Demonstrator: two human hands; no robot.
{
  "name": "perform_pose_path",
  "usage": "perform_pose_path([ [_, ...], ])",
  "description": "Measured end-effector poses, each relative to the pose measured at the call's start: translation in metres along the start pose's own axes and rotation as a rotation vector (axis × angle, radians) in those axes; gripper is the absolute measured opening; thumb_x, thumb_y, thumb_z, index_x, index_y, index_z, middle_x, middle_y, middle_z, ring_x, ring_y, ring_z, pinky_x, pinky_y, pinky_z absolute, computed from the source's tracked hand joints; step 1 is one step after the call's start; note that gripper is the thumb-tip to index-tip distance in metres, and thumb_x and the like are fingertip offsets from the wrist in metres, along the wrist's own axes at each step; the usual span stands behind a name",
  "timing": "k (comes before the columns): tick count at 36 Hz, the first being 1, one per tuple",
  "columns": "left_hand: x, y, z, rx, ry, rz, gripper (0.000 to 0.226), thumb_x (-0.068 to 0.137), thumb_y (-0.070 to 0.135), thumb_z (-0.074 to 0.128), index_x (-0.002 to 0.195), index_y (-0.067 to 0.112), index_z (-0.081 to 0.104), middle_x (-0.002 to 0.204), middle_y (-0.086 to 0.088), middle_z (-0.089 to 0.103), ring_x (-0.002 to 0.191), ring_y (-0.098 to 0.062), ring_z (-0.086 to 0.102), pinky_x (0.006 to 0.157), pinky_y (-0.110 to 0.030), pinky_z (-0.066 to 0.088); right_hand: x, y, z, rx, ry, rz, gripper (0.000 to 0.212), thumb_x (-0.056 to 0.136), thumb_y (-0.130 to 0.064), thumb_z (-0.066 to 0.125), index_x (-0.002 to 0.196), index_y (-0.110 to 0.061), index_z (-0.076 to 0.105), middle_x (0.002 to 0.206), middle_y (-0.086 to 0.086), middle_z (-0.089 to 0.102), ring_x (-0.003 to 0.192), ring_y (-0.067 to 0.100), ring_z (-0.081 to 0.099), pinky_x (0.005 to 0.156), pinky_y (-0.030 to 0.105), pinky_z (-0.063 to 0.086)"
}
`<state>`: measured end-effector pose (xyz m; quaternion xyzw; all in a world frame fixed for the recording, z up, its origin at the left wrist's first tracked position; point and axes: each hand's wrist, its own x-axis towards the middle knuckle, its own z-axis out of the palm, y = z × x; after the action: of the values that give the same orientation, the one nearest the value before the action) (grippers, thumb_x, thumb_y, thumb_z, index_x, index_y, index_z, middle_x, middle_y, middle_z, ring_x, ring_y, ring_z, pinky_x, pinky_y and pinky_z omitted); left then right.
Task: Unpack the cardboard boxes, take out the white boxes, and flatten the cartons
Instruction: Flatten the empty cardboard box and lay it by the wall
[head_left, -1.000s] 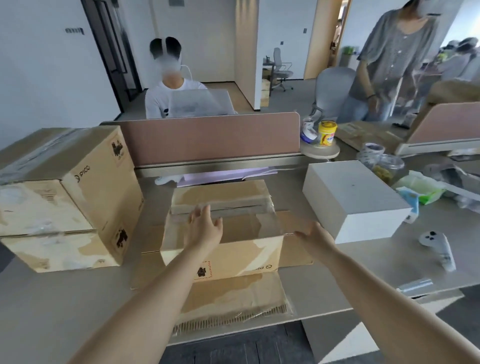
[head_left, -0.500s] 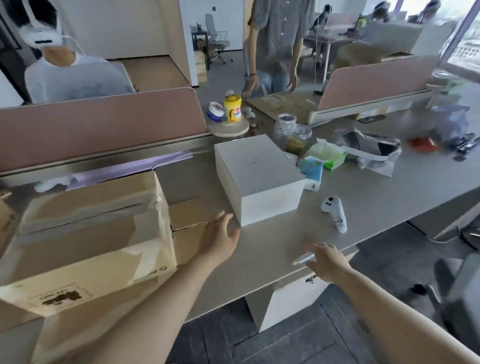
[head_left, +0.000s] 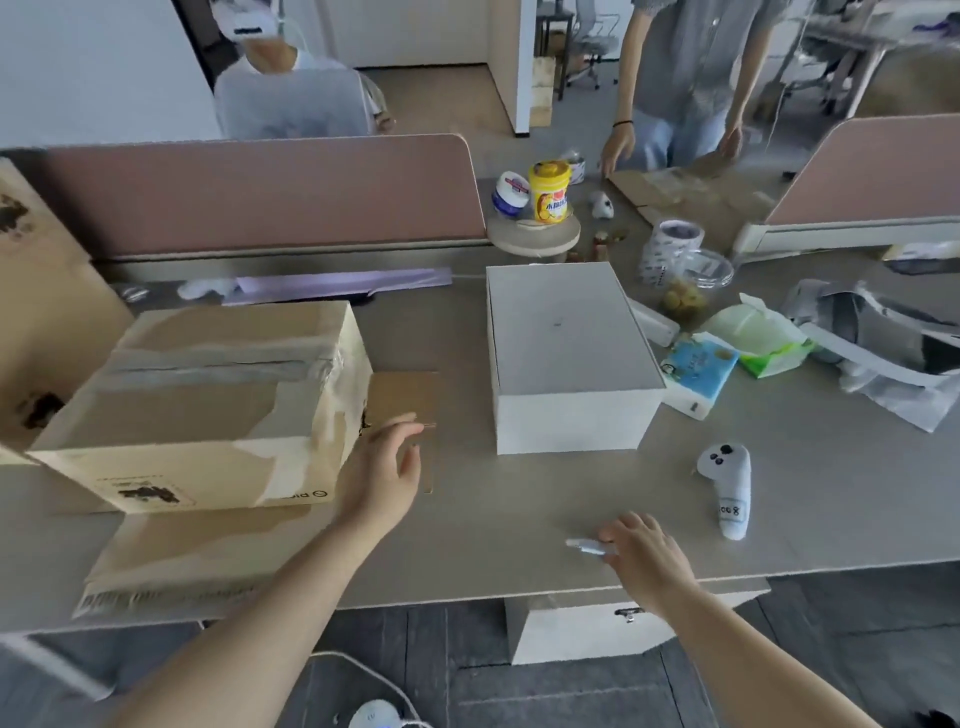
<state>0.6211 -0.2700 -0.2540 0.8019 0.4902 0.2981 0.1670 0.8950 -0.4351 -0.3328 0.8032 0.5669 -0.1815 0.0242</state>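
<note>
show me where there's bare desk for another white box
Bare desk lies in front of the white box, between the left hand and the controller, though the right hand is at its front edge. More lies right of the controller. Crowded: right of the white box, with tissue packs, a jar and a plastic bag.

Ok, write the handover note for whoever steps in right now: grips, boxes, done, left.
Left grip: open, beside the right end of the taped carton.
Right grip: open, fingers on a small silvery tool at the desk edge.
Done: one white box out on the desk; a flattened carton lies under the taped one.
Left: cut the tape, unpack, flatten; a second carton waits far left.
</note>
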Motion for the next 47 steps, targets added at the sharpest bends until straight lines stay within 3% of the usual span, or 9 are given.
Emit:
perform_pose_path([
  [4, 0.017, -0.017, -0.029, 0.136, 0.164, -0.036, 0.028, 0.083, 0.005, 0.066, 0.111, 0.009, 0.067, 0.13, -0.002, 0.059, 0.122, -0.026, 0.054, 0.09, -0.038, 0.051, 0.019, -0.024, -0.011, 0.025, -0.033, -0.051, 0.021, 0.098, -0.032, 0.048, 0.117, -0.025, 0.051, 0.123, -0.005, 0.052, 0.113, 0.02, 0.052, 0.084, 0.029, 0.041],
  [7, 0.03, -0.034, -0.046, 0.357, -0.061, -0.164, 0.054, 0.092, 0.025, 0.057, 0.142, 0.013, 0.04, 0.158, -0.003, 0.024, 0.145, -0.03, 0.02, 0.116, -0.043, 0.026, 0.033, -0.052, -0.021, 0.107, -0.055, -0.08, 0.017, 0.097, -0.034, 0.05, 0.111, -0.025, 0.052, 0.119, -0.006, 0.055, 0.1, 0.02, 0.059, 0.069, 0.028, 0.038],
  [9, 0.034, -0.049, -0.054, 0.467, -0.231, -0.226, 0.068, 0.097, 0.037, 0.047, 0.153, 0.02, 0.011, 0.162, -0.003, 0.002, 0.149, -0.029, 0.004, 0.12, -0.042, 0.009, 0.039, -0.072, -0.028, 0.136, -0.063, -0.115, 0.015, 0.096, -0.035, 0.052, 0.107, -0.025, 0.052, 0.118, -0.006, 0.055, 0.096, 0.02, 0.059, 0.067, 0.027, 0.036],
  [14, 0.033, -0.07, -0.066, 0.523, -0.311, -0.247, 0.063, 0.103, 0.027, 0.031, 0.155, 0.029, -0.005, 0.163, 0.004, 0.004, 0.149, -0.018, 0.007, 0.12, -0.038, 0.011, 0.057, -0.12, -0.042, 0.241, -0.065, -0.181, 0.009, 0.094, -0.031, 0.056, 0.095, -0.03, 0.047, 0.111, -0.007, 0.051, 0.088, 0.017, 0.055, 0.069, 0.026, 0.043],
  [23, -0.019, -0.099, -0.117, 0.549, -0.26, -0.215, 0.058, 0.099, 0.019, 0.035, 0.153, 0.029, 0.016, 0.159, 0.011, 0.017, 0.147, -0.01, 0.013, 0.12, -0.033, 0.012, 0.081, -0.213, -0.087, 0.299, -0.007, -0.351, 0.013, 0.093, -0.031, 0.054, 0.105, -0.025, 0.056, 0.103, -0.008, 0.06, 0.09, 0.018, 0.06, 0.075, 0.034, 0.051],
  [29, -0.049, -0.099, -0.151, 0.437, -0.198, -0.333, 0.042, 0.098, 0.035, 0.047, 0.138, 0.024, 0.042, 0.139, 0.005, 0.047, 0.126, -0.018, 0.046, 0.096, -0.035, 0.047, 0.073, -0.272, -0.099, 0.3, -0.035, -0.516, 0.006, 0.093, -0.03, 0.053, 0.096, -0.029, 0.057, 0.097, -0.009, 0.065, 0.087, 0.018, 0.063, 0.077, 0.039, 0.053],
  [36, -0.041, -0.091, -0.145, 0.51, -0.142, -0.357, 0.045, 0.099, 0.037, 0.046, 0.138, 0.014, 0.041, 0.124, -0.008, 0.056, 0.113, -0.027, 0.052, 0.085, -0.035, 0.045, 0.062, -0.306, -0.095, 0.228, -0.008, -0.66, 0.011, 0.095, -0.03, 0.052, 0.104, -0.026, 0.056, 0.094, -0.01, 0.057, 0.082, 0.015, 0.056, 0.068, 0.029, 0.043],
  [42, -0.038, -0.091, -0.135, 0.648, -0.172, -0.278, 0.027, 0.103, 0.021, 0.037, 0.127, 0.014, 0.047, 0.119, -0.008, 0.057, 0.111, -0.028, 0.048, 0.091, -0.036, 0.039, 0.063, -0.302, -0.095, 0.218, 0.026, -0.684, 0.016, 0.095, -0.028, 0.054, 0.11, -0.024, 0.059, 0.099, -0.011, 0.052, 0.089, 0.014, 0.055, 0.076, 0.03, 0.046],
  [47, -0.037, -0.092, -0.135, 0.692, -0.214, -0.282, 0.042, 0.095, 0.002, 0.04, 0.136, 0.013, 0.037, 0.124, -0.012, 0.054, 0.113, -0.03, 0.048, 0.092, -0.042, 0.044, 0.065, -0.302, -0.096, 0.243, 0.056, -0.693, 0.015, 0.095, -0.029, 0.055, 0.109, -0.026, 0.06, 0.099, -0.013, 0.053, 0.089, 0.011, 0.053, 0.074, 0.029, 0.044],
])
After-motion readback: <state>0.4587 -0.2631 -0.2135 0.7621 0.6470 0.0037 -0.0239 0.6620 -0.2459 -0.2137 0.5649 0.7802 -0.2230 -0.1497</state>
